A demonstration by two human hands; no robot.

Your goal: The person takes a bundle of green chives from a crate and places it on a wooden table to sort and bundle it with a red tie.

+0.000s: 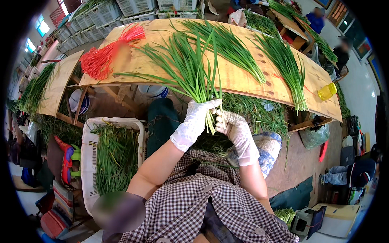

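Note:
In a thin white glove, my left hand (193,121) is closed around the lower stems of a bunch of chives (190,69). The leaves fan up and away over the near edge of the wooden table (239,75). Close beside it, my right hand (231,126), gloved too, pinches a few thin chive stalks near the pale cut ends. Two more chive bunches lie on the tabletop, one in the middle (231,48) and another to the right (285,67). Red ties (99,60) are heaped at the table's left end.
A white plastic crate (142,133) of loose chives stands at my left. Cut greens litter the floor under the table. At its right end sits a yellow container (327,91). Stacked grey crates (135,6) line the back. Other people are at the right.

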